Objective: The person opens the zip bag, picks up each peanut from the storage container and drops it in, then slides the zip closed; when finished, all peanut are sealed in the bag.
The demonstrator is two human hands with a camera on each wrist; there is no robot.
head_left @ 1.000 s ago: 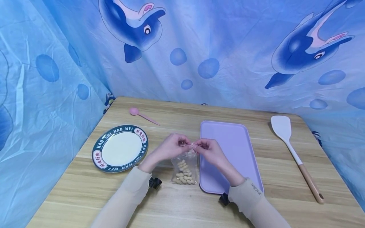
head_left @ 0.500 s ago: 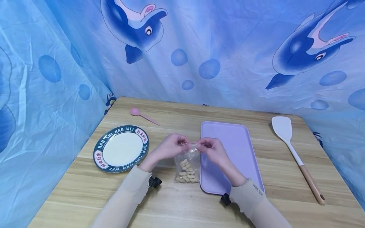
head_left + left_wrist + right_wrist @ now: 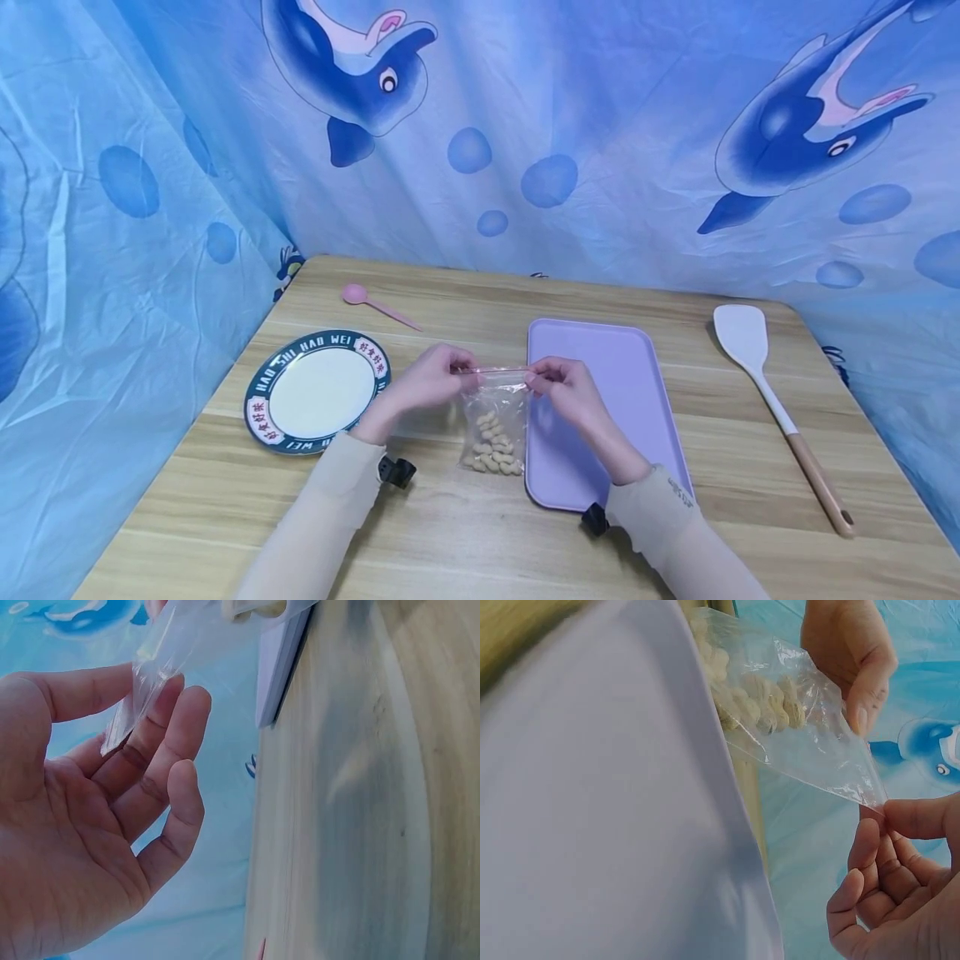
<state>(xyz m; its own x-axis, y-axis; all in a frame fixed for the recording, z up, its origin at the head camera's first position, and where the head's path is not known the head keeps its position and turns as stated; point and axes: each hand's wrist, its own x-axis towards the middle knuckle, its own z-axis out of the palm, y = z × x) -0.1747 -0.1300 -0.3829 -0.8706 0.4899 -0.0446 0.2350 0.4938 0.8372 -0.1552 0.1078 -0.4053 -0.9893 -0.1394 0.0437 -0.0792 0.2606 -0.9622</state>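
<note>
A clear zip bag point(image 3: 492, 421) with several peanuts in shells point(image 3: 769, 701) at its bottom hangs between my hands, its red-lined top edge stretched level. My left hand point(image 3: 435, 379) pinches the top left corner between thumb and forefinger; in the left wrist view the other fingers of that hand point(image 3: 112, 780) curve loosely behind the plastic. At the top right corner, my right hand point(image 3: 567, 392) pinches the plastic the same way. The right wrist view shows the right thumb and forefinger meeting on the corner, with the bag beside the tray's edge.
A lilac tray point(image 3: 618, 375) lies under and beside my right hand. To the left sits a white plate with a dark green rim point(image 3: 255, 398), with a pink spoon point(image 3: 382, 308) behind it. A white spatula with a wooden handle point(image 3: 776, 400) lies at the right.
My left hand has moved left and slightly up, away from the right hand. The bag's top, bunched one second ago, is now pulled out straight. Both hands still pinch it.
</note>
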